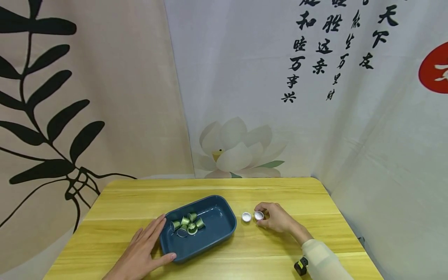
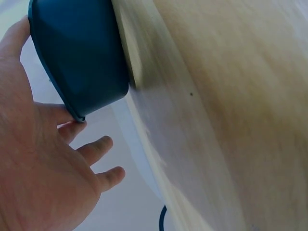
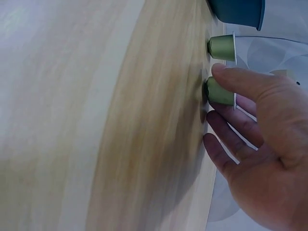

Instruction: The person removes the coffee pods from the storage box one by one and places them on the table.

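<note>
A dark blue rectangular tray (image 1: pixel 218 223) sits on the table, with several green coffee capsules (image 1: pixel 191 228) lying jumbled in its left half. Against the tray's left end rests my left hand (image 1: pixel 141 249), its fingers extended and its thumb at the near corner; the left wrist view shows fingertips touching the rim. To the right of the tray, my right hand (image 1: pixel 280 221) pinches a green coffee capsule (image 3: pixel 220 92) between thumb and fingers, its silvery lid (image 1: pixel 259 216) facing up. Just left of it a second capsule (image 3: pixel 222 47) stands upright on the table, untouched.
The wooden table (image 1: pixel 280 256) has rounded far corners. Behind it hangs a printed cloth (image 1: pixel 245 97) with a lotus and black writing; another cloth with dark leaves (image 1: pixel 52 124) covers the left. A small black device (image 1: pixel 301 266) is on the right wrist.
</note>
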Available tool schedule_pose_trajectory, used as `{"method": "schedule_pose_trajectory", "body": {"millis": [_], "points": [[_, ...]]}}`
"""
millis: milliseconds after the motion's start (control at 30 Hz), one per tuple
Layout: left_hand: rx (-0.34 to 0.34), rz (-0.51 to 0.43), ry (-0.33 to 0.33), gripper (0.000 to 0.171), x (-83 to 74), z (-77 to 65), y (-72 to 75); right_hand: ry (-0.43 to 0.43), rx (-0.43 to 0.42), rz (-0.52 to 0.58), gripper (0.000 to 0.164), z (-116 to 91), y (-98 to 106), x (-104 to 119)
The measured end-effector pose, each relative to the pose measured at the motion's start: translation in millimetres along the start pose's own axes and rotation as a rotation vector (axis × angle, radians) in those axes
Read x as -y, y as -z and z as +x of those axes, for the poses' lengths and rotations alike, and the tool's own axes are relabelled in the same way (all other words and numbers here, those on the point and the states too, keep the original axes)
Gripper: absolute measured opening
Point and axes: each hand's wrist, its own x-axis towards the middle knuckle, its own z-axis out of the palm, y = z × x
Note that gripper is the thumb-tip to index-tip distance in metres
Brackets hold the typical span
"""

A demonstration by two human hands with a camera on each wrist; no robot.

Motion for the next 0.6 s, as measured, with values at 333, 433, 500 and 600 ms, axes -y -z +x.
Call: {"method": "schedule_pose_trajectory", "body": {"millis": [333, 433, 500, 600], "points": [[0.018, 0.001, 0.015, 0.129, -0.1, 0.3, 0.0, -0.016, 0.013, -0.014, 0.052, -1.5, 0.0, 0.2], [0.01, 0.002, 0.009, 0.129, 0.2, 0.4, -0.2, -0.01, 0.018, -0.005, 0.056, -2.0, 0.8, 0.1], [0.001, 0.003, 0.002, 0.128, 0.5, 0.1, -0.4, -0.006, 0.025, 0.0, 0.058, -2.5, 1.1, 0.3], [-0.014, 0.005, -0.008, 0.127, 0.9, -0.3, -0.8, -0.001, 0.031, 0.0, 0.063, -3.1, 1.2, 0.2]]}}
